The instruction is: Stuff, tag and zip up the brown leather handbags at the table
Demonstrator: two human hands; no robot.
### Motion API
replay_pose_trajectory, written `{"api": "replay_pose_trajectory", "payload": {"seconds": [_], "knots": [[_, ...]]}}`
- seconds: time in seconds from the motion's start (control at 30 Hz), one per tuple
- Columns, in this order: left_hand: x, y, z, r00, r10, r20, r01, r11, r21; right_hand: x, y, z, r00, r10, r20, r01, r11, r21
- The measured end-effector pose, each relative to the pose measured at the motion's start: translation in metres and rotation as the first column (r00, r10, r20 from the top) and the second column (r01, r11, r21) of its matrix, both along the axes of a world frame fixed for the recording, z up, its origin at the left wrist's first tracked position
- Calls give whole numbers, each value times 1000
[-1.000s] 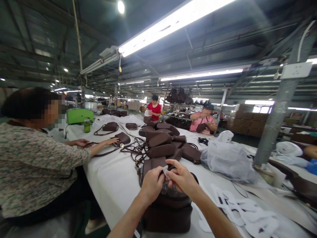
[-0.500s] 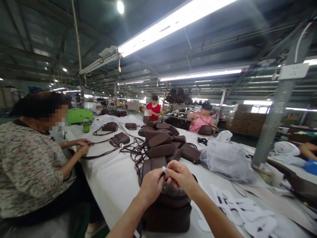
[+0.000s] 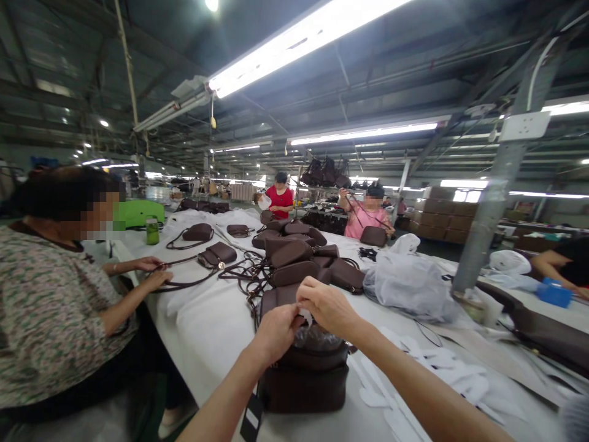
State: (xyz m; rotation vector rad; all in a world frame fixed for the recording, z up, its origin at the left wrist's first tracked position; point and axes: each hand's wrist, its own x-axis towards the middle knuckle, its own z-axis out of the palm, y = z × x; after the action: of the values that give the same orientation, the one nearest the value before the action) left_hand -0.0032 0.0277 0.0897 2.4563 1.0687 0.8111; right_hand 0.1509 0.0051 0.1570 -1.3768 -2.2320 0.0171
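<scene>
A dark brown handbag (image 3: 301,387) stands upright on the table in front of me, clear plastic (image 3: 315,337) showing at its top. Over it my hands meet at a small white piece (image 3: 306,315), perhaps paper or thin foam. My left hand (image 3: 277,331) pinches at its left side, fingertips partly hidden. From the right, my right hand (image 3: 326,307) closes thumb and fingers on the piece's upper end. A black tag with a white label (image 3: 251,419) hangs at the bag's lower left.
Brown bags with straps (image 3: 294,252) are heaped beyond my hands. White cut-out pieces (image 3: 442,368) and a translucent plastic bag (image 3: 409,282) lie to the right, near a metal post (image 3: 488,215). A co-worker in a floral top (image 3: 50,313) handles a strap at left; two others work across the table.
My view has shifted slightly. My right hand has turned over and drawn closer to my left at the white piece. The black tag now shows. The co-worker in pink has raised a strap.
</scene>
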Motion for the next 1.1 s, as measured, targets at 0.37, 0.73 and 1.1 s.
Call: {"api": "replay_pose_trajectory", "payload": {"seconds": [0.37, 0.73, 1.1], "knots": [[-11, 3, 41, 988, -104, 116, 123, 979, -163, -15, 14, 37, 976, 81, -202, -60, 992, 109], [-25, 15, 41, 972, -227, -60, 211, 958, -196, -6, 10, 18, 984, 6, -179, -14, 999, -41], [-11, -60, -2, 987, -53, 155, -32, 863, 504, 21, 5, 18, 968, 16, -250, -195, 673, -714]]}}
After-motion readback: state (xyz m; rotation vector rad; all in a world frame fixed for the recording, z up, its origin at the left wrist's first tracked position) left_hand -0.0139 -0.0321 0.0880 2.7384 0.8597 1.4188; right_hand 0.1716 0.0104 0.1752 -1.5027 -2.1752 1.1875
